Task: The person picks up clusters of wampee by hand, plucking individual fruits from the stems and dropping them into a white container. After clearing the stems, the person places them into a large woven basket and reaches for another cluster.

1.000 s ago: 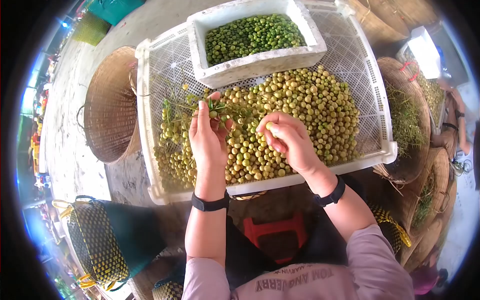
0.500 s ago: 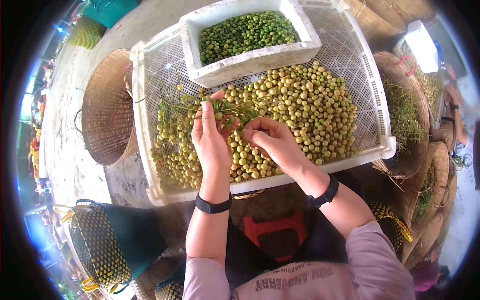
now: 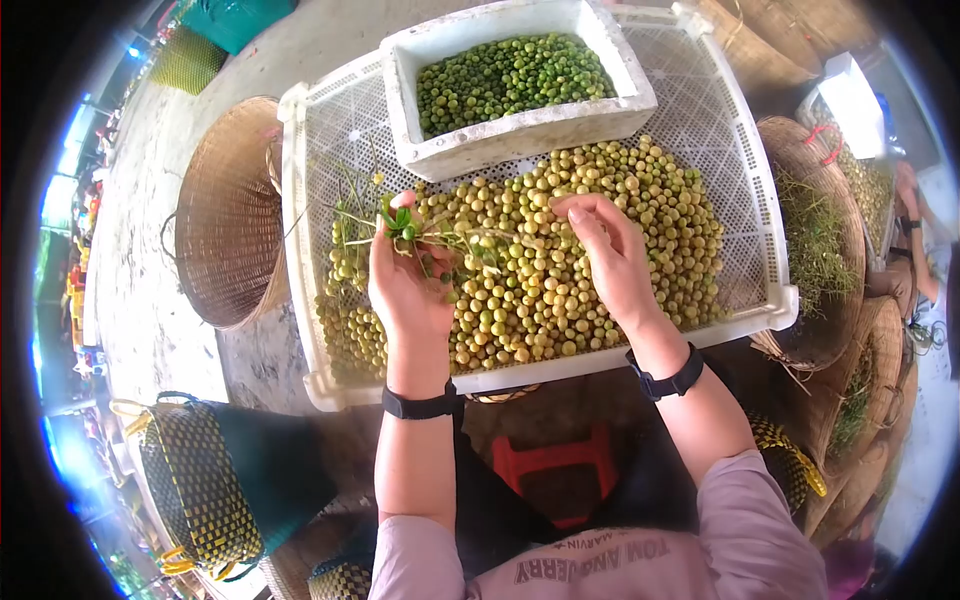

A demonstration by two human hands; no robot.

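Observation:
My left hand [image 3: 412, 295] is closed round a leafy fruit sprig [image 3: 405, 228], whose thin stems stick out to both sides above the tray. To its right, my right hand [image 3: 612, 255] hovers over the fruit, thumb and forefinger close together in a pinch; whatever is between them is too small to make out. Beneath both hands, small round yellow-green fruits [image 3: 640, 215] lie heaped in a white perforated tray [image 3: 690, 85]. More stems with fruit lie at the tray's left side. At its back stands a white foam box [image 3: 530, 125] holding smaller, darker green fruits [image 3: 510, 80].
A tall wicker basket [image 3: 225, 230] stands left of the tray. On the right, another basket [image 3: 790, 145] holds stripped stems [image 3: 815, 240]. A black-and-yellow woven bag [image 3: 195, 480] sits at lower left, a red stool [image 3: 555, 460] below the tray. Another person's arm [image 3: 908, 195] shows at far right.
My right hand has moved up and right, away from my left hand. The sprig in my left hand is now more exposed, and my left hand has shifted slightly left and down.

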